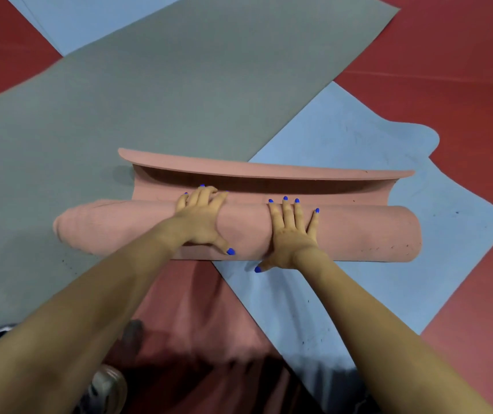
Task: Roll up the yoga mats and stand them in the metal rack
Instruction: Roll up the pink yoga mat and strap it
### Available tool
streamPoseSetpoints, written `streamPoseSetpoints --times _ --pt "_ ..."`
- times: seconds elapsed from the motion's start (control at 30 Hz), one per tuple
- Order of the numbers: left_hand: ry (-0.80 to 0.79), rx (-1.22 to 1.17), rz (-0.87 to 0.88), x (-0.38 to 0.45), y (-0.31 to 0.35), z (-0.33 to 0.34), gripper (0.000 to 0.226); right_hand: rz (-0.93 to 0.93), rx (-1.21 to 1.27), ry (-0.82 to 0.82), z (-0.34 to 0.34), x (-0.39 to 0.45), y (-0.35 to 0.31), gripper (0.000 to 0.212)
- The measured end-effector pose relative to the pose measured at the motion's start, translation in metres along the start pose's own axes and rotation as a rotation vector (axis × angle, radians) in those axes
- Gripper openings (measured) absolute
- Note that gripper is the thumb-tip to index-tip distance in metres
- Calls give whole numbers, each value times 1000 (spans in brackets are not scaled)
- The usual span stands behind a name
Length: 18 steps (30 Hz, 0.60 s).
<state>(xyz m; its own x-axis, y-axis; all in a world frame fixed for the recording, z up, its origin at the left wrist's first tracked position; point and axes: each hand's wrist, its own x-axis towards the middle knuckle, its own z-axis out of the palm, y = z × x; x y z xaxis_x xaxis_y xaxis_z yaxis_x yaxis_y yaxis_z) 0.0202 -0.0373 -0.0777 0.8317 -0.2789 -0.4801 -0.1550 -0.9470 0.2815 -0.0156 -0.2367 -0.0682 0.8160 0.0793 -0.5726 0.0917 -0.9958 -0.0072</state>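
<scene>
A pink yoga mat [358,231] lies across the middle of the view, almost fully rolled into a thick tube. Its last free end [269,168] curls up just beyond the roll. My left hand [202,218] presses on top of the roll near its middle, fingers spread over the far side. My right hand [291,234] lies flat on the roll just to the right, fingers apart. A grey mat [149,94] lies flat under the roll's left part. A light blue mat [358,138] lies flat under the right part. No metal rack is in view.
The floor [463,70] is dark red and shows at the right and the top left. Below the roll, between my arms, is a patch of pink surface [197,309]. A grey shoe [108,386] shows at the bottom edge.
</scene>
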Motion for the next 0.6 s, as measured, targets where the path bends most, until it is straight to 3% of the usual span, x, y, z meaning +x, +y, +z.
streamPoseSetpoints --times 0.13,0.27,0.33,0.43,0.53,0.6 --pt "221 -121 118 3 -17 -2 128 -19 35 -8 -18 25 5 139" --pt "554 188 180 -10 -16 36 87 -19 109 -54 -37 48 6 135" --pt "566 334 149 -14 -13 55 103 -53 157 16 -36 47 9 129" --pt "463 448 33 -16 -10 64 136 -212 164 267 -11 29 20 121" --pt "478 533 16 -19 -9 69 123 -225 -152 399 17 18 20 139" --pt "474 565 15 -15 -9 61 108 -165 -241 372 13 23 13 129"
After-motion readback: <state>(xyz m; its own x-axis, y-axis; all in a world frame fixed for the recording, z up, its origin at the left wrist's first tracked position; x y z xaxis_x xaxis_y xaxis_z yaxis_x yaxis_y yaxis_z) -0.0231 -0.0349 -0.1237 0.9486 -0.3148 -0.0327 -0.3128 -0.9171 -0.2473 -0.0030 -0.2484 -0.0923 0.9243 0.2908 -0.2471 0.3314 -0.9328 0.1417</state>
